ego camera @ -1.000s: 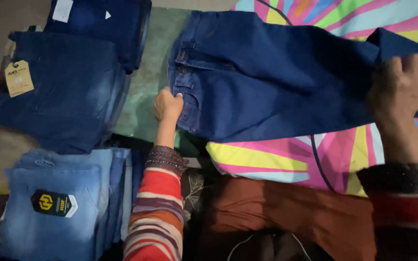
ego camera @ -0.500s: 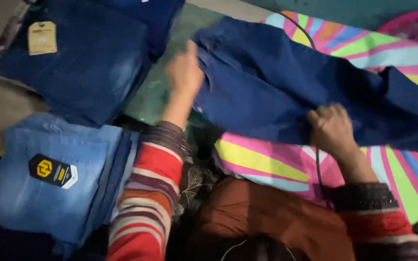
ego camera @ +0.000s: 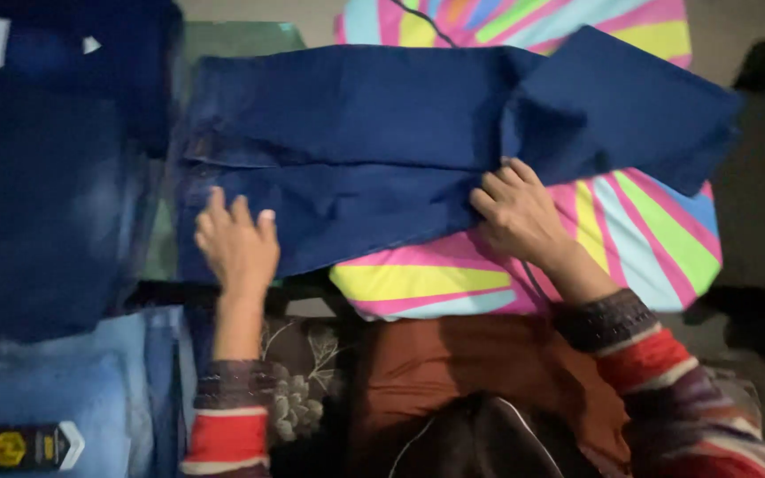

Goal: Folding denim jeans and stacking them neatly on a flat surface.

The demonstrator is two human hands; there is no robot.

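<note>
Since half a second ago both hands have slid apart, the left hand [ego camera: 236,243] flat with fingers spread on the dark blue jeans [ego camera: 356,150], the right hand [ego camera: 520,212] open at the fold over the striped cloth [ego camera: 630,239], where the loose leg could slip.

**Room around the hands**

The dark blue jeans [ego camera: 356,150] lie flat across the middle, so nothing stands up to block a hand passing over them. The 2 hands press on their near edge: left hand [ego camera: 236,248], right hand [ego camera: 515,212], with an open stretch of cloth between. To the left, a stack of dark jeans [ego camera: 46,195] crowds close. A lighter blue pile [ego camera: 55,398] fills the near left. Bare striped sheet [ego camera: 639,239] lies right.
</note>
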